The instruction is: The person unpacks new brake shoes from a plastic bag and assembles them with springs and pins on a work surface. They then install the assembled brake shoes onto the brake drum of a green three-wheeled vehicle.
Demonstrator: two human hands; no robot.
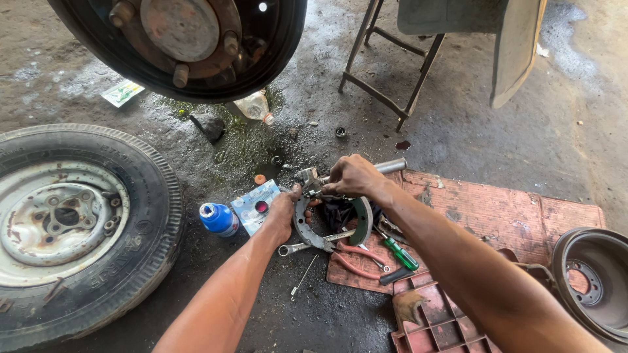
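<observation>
My left hand (282,212) grips the left side of a curved metal brake shoe assembly (330,225) held just above the ground. My right hand (353,175) is closed on a metal tool with a shiny cylindrical handle (391,166) at the top of the assembly. A dark cloth shows inside the ring of the shoes. Below them lie a spanner (292,248), red-handled pliers (356,261) and a green-handled screwdriver (400,253).
A removed wheel with tyre (78,222) lies at left. The bare wheel hub (183,39) hangs above. A brake drum (592,281) stands at right on a red mat (497,216). A blue can (218,218), a plastic bottle (254,106), a metal stool (392,65) and a red crate (438,320) are nearby.
</observation>
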